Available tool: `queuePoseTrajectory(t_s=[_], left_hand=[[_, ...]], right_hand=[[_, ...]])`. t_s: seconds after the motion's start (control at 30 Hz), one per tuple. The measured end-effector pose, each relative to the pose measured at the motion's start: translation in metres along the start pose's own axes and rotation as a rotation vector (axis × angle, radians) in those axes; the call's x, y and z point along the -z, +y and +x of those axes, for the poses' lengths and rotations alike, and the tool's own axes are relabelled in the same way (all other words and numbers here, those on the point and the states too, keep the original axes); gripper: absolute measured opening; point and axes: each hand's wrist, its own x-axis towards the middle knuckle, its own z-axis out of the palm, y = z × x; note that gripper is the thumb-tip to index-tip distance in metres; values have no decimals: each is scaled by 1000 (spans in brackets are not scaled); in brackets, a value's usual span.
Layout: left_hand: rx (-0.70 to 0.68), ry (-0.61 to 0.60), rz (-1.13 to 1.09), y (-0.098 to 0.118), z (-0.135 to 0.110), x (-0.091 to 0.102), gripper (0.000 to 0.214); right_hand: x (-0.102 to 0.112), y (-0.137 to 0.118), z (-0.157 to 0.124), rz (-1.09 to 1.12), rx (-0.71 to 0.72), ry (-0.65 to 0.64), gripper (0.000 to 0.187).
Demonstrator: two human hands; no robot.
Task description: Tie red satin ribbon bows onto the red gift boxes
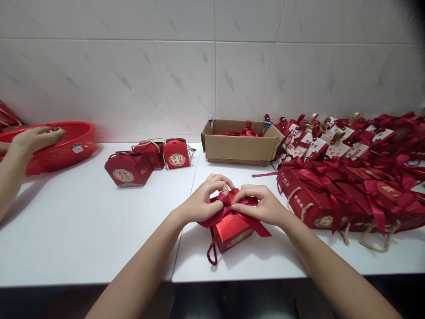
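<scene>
A small red gift box [229,230] with a gold emblem and a dark red cord handle sits on the white table in front of me. Across its top lies a dark red satin ribbon [257,225] shaped into a bow. My left hand [207,199] pinches the bow's left loop between curled fingers. From the other side, my right hand [259,204] grips the ribbon close to the knot, thumb and forefinger pressed together. Both hands rest over the box top and hide part of it.
Behind the box stands an open cardboard box [239,148] holding red ribbons. Several finished, ribboned gift boxes [318,199] crowd the right side. Three red boxes [129,170] stand at left. Another person's hand [36,137] reaches over a red plastic basin [84,133].
</scene>
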Motion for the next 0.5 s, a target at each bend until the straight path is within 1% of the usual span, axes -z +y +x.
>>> queuePoseTrajectory(t_s=[0.17,0.3,0.4,0.5], left_hand=[[29,1,-38,3,2,1,14],[52,8,-37,3,2,2,21],[82,21,-35,3,2,4,26],[87,20,-93,5,3,5,28]], right_hand=[[0,-1,0,13,-11,-6,7],[-1,0,0,17,-17,2,8],[-1,0,-1,19,-12,-16,10],[0,0,-1,20,-14,-29,11]])
